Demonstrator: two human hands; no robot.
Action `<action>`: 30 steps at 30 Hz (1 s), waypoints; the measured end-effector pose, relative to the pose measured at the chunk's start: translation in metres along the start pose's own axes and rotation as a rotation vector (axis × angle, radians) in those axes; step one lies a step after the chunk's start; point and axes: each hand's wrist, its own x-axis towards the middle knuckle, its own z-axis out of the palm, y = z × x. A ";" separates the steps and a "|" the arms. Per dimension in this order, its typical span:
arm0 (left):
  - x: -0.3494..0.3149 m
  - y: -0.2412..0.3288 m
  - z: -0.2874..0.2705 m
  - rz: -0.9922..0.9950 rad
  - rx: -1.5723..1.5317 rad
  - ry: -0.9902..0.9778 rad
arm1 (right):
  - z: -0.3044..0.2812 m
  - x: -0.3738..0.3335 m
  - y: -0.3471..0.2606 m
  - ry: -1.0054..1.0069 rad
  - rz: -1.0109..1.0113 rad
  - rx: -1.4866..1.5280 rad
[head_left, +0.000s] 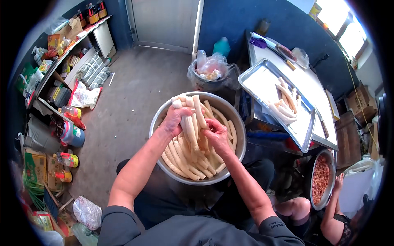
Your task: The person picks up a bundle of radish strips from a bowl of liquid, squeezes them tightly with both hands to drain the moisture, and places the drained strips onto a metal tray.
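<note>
A wide metal bowl [242, 153] sits in front of me, between my legs. Many long, pale cream, tube-like pieces [182, 164] lie in it; their exact kind I cannot make out. Above the bowl, my left hand [175, 120] is closed round the upper part of a bunch of these pale tubes [189, 130], which hang down into the bowl. My right hand [216, 133] is closed at the right side of the same bunch, its fingers gripping one of the tubes. The fingertips are partly hidden among the tubes.
At the right, a metal tray [305, 137] with several pale tubes rests tilted on a white table [324, 110]. Beyond the bowl stands a bin with plastic bags [211, 69]. A seated person [334, 219] is beside a bowl of chopped meat [322, 180]. Shelves [61, 65] and bottles [67, 160] line the left.
</note>
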 end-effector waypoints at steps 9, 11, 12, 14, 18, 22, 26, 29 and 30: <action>0.001 -0.004 0.029 0.101 0.115 0.118 | -0.014 0.020 -0.055 -0.228 0.121 0.102; 0.001 -0.005 0.033 0.111 0.135 0.095 | 0.002 0.029 -0.078 -0.353 0.122 0.137; 0.003 -0.006 0.038 0.133 0.163 0.098 | 0.003 0.034 -0.082 -0.416 0.130 0.106; 0.011 -0.012 0.050 0.154 0.186 0.167 | -0.004 0.037 -0.074 -0.367 0.037 -0.037; 0.016 -0.024 0.055 0.334 0.396 0.139 | -0.004 0.036 -0.082 -0.372 0.048 0.016; 0.026 -0.005 0.055 0.364 0.714 0.041 | -0.006 0.037 -0.092 -0.390 0.082 0.110; 0.042 0.000 0.076 0.369 0.934 0.006 | -0.021 0.043 -0.080 -0.400 0.181 0.242; 0.044 0.010 0.082 0.195 0.910 -0.088 | -0.018 0.037 -0.088 -0.332 0.192 0.269; 0.043 0.010 0.085 0.093 0.841 -0.123 | -0.018 0.034 -0.087 -0.319 0.205 0.281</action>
